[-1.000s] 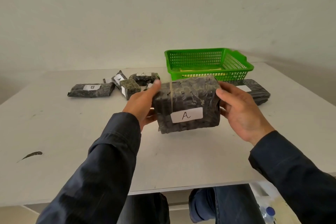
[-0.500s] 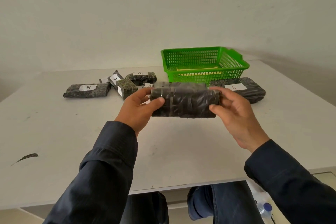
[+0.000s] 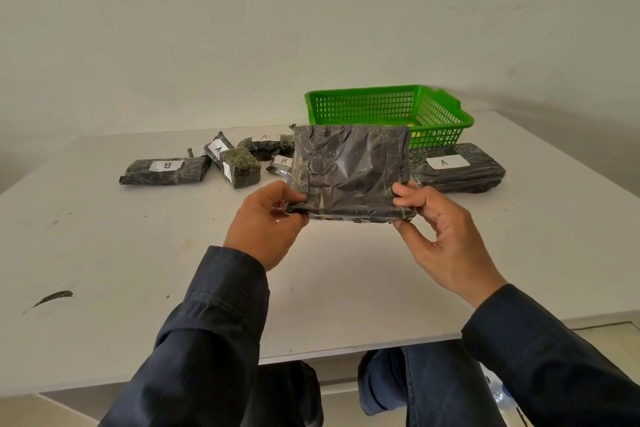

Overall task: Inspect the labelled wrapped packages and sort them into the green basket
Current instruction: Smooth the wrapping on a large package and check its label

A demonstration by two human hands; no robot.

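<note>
You held the package (image 3: 349, 173) up at the centre of the frame, clear of the table (image 3: 138, 253). Its wide face was turned to you and showed no label. Your left hand (image 3: 266, 222) pinched its lower left corner between thumb and fingers, and your right hand (image 3: 446, 236) pinched the lower right corner the same way. The long axis ran left to right across the frame, between the two hands.

The basket (image 3: 363, 107) stood behind the package, toward the upper right, so your right hand was the nearer one to it. I judge the drop would go up and right over the near rim. Inside the basket only a yellowish patch (image 3: 414, 123) showed. No pack was visible in it, though the package hid part of it.

An A pack (image 3: 457, 168) lay just in front of the basket at right. A B pack (image 3: 166, 170) and smaller packs (image 3: 240, 166) lay at left.
</note>
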